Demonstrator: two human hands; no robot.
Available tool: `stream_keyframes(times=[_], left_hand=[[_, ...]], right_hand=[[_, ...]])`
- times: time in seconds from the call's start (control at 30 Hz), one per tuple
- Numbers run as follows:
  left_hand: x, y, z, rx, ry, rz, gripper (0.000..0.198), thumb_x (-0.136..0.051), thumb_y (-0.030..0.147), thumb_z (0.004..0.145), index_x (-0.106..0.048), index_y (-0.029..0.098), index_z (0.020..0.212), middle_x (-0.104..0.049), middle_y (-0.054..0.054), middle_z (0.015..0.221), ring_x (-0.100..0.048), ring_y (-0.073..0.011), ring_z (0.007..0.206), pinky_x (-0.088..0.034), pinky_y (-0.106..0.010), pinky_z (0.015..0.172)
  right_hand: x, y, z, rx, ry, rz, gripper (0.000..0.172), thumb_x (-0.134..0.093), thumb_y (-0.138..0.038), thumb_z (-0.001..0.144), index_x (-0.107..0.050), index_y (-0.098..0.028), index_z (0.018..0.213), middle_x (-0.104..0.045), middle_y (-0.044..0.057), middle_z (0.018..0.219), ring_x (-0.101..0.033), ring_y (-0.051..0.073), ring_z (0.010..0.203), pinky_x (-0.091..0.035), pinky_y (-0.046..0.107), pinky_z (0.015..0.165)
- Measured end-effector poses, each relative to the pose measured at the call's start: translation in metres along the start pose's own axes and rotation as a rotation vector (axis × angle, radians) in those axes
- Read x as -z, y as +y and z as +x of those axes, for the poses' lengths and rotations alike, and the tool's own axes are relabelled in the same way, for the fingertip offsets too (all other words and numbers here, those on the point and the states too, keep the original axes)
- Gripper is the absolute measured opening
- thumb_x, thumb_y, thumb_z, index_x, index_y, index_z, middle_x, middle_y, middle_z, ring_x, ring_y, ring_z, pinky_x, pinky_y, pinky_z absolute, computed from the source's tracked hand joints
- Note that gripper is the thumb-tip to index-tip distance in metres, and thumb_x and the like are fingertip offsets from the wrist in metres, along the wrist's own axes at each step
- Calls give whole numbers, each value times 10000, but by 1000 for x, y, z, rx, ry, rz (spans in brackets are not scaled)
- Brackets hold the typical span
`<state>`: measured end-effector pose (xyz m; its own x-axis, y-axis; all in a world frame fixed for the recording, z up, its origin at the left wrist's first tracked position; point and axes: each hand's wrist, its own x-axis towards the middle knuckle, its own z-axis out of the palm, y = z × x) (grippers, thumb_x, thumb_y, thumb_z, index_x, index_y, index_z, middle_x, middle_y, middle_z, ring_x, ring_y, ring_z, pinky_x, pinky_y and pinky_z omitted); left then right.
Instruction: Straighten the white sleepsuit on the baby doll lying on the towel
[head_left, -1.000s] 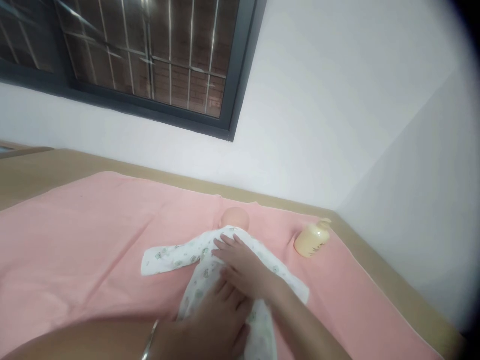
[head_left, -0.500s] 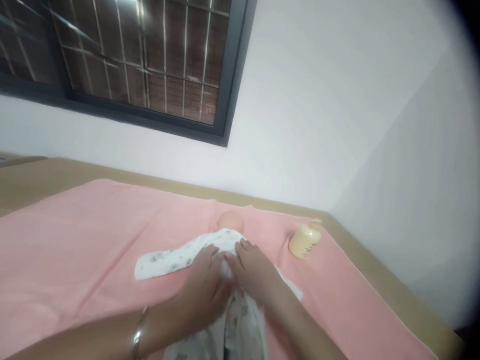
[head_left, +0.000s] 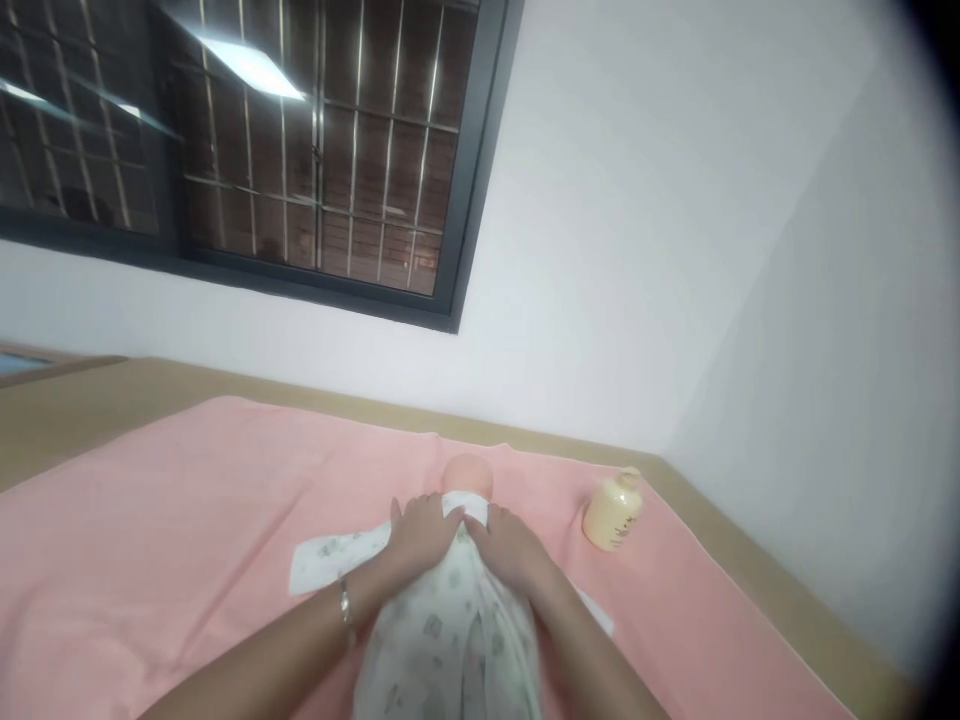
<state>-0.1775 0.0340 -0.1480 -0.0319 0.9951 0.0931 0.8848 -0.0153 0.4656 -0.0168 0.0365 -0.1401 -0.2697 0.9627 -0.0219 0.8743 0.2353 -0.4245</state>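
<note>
A doll with a smooth round head (head_left: 468, 476) lies on the pink cloth, its head toward the wall. White baby clothes (head_left: 442, 625) with a small grey-green print cover its body, one sleeve (head_left: 330, 562) stretched out to the left. Just below the head, my left hand (head_left: 424, 535) grips the clothes at the left of the chest, thumb pointing to the middle. On the opposite side my right hand (head_left: 514, 545) holds them likewise, and the thumbs nearly meet. Some fingertips are hidden against the fabric. The right sleeve is mostly behind my forearm.
A cream bottle (head_left: 613, 512) with dark lettering stands to the right of the doll. The pink cloth (head_left: 187, 500) covers a tan surface (head_left: 97, 400) that meets the white wall (head_left: 585, 250). A dark-framed window (head_left: 461, 200) with metal bars is above.
My hands have moved apart from the middle of the chest to both sides below the head. The front of the clothes now shows smoother and fuller. The view has tilted up slightly.
</note>
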Motion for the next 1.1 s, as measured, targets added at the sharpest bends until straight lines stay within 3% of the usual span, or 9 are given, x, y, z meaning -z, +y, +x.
stream_keyframes(times=[0.1,0.27,0.57,0.87,1.1], left_hand=[[7,2,10,102,-79,-70,543,-316,586,847,-653,182,980,-672,-141,1105,-566,-336,1092,-252,-574,1023],[7,-2,23,277,-199,-146,605,-409,674,767,-675,173,978,-698,-174,1018,-637,-349,974,-434,-420,835],[-5,-12,23,218,-88,-149,670,-281,690,806,-681,175,966,-685,-166,1062,-626,-349,995,-438,-426,817],[-7,-14,23,186,-75,-114,613,-266,623,848,-685,198,990,-696,-139,1052,-640,-323,975,-445,-407,817],[-2,-7,17,126,-20,-14,531,-262,490,889,-674,173,995,-681,-148,1068,-615,-322,993,-421,-431,844]], right_hand=[[-2,6,8,-58,-3,30,787,-172,-703,884,-586,-91,1156,-602,214,1155,-570,316,1054,-406,405,860],[-5,16,26,-131,-70,139,857,-147,-710,882,-632,-50,1133,-603,240,1174,-565,322,1104,-396,399,909],[-14,18,30,-161,-13,137,822,-123,-697,883,-645,-104,1111,-615,209,1167,-581,308,1074,-410,388,871],[-6,5,18,-167,50,42,700,-126,-549,942,-647,-96,1056,-639,211,1087,-597,296,1019,-417,381,831],[6,-18,-12,13,113,-19,527,-204,-448,963,-633,-147,1012,-650,158,1055,-597,251,962,-407,338,808]])
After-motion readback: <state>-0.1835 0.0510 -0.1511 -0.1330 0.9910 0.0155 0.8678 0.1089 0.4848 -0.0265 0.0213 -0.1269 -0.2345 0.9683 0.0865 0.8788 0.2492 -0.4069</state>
